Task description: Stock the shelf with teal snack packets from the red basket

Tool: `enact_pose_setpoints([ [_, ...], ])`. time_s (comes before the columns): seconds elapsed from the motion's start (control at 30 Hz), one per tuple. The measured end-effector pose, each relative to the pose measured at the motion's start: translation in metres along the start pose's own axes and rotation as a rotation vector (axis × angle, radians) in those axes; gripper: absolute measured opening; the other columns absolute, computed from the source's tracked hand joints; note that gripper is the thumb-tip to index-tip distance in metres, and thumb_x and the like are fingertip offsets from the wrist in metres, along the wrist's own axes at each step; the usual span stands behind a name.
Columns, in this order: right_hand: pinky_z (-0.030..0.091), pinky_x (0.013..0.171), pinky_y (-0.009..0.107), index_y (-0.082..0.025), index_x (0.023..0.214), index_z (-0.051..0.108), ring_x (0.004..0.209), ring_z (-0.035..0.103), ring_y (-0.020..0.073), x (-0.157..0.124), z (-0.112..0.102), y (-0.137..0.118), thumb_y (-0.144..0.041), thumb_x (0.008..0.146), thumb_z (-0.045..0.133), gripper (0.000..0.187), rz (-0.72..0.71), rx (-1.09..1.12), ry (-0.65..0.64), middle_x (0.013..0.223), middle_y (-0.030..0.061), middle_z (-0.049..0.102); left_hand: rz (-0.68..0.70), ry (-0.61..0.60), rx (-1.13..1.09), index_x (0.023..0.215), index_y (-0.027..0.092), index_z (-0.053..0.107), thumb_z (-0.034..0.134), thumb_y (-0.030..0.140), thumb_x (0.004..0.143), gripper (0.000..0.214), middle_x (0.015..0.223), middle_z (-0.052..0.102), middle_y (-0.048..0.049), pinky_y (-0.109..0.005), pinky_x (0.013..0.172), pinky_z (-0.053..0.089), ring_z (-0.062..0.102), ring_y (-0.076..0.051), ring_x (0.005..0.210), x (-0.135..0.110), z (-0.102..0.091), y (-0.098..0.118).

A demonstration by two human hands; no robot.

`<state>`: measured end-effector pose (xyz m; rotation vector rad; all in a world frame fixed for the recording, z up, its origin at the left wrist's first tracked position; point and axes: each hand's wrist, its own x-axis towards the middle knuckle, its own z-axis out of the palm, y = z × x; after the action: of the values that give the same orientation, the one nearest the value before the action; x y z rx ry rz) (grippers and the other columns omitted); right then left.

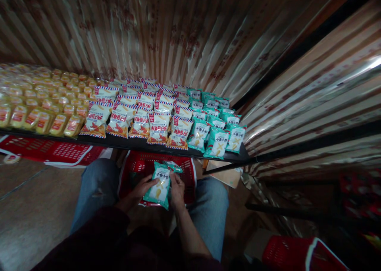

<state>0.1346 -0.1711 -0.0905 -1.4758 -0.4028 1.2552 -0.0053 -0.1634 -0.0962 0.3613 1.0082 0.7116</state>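
Both my hands hold one teal snack packet (159,185) above a red basket (190,179) between my knees. My left hand (142,188) grips the packet's left edge, and my right hand (177,189) grips its right edge. A second teal packet (174,167) lies in the basket just behind. On the black shelf (133,143) in front of me lie rows of packets: teal ones (217,134) at the right, red, white and blue ones (149,116) in the middle, yellow ones (38,104) at the left.
A flat red basket (50,150) lies on the floor under the shelf at the left. Another red basket (297,255) stands at the lower right. Striped foil sheeting (193,37) covers the wall behind and to the right. A cardboard box (226,175) sits below the shelf's right end.
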Motion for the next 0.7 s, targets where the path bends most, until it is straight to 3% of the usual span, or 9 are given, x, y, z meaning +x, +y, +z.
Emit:
enact_pose_setpoints([
  [0.13, 0.047, 0.057, 0.025, -0.017, 0.081, 0.068, 0.058, 0.059, 0.014, -0.004, 0.002, -0.006, -0.059, 0.06, 0.071, 0.046, 0.009, 0.034, -0.027, 0.066, -0.0005, 0.066, 0.023, -0.001, 0.033, 0.1, 0.013, 0.067, 0.084, 0.034, 0.058, 0.049, 0.078, 0.074, -0.0074, -0.028, 0.061, 0.053, 0.068, -0.019, 0.061, 0.0, -0.002, 0.001],
  [0.33, 0.046, 0.055, 0.026, -0.016, 0.075, 0.067, 0.053, 0.057, 0.0142, -0.004, -0.001, -0.01, -0.056, 0.054, 0.076, 0.046, 0.034, 0.049, 0.05, 0.061, -0.0008, 0.066, 0.007, -0.052, 0.063, 0.101, 0.013, 0.067, 0.084, 0.035, 0.058, 0.051, 0.081, 0.074, -0.0091, -0.028, 0.061, 0.052, 0.069, -0.019, 0.062, -0.006, -0.001, 0.001],
  [0.7, 0.049, 0.055, 0.03, -0.016, 0.073, 0.068, 0.055, 0.059, 0.0171, -0.005, -0.006, -0.018, -0.061, 0.048, 0.077, 0.052, 0.027, 0.072, 0.145, 0.061, 0.0009, 0.067, -0.014, -0.118, 0.076, 0.111, 0.016, 0.063, 0.084, 0.039, 0.057, 0.062, 0.094, 0.073, -0.0111, -0.033, 0.076, 0.054, 0.07, -0.026, 0.087, -0.012, -0.003, -0.002],
])
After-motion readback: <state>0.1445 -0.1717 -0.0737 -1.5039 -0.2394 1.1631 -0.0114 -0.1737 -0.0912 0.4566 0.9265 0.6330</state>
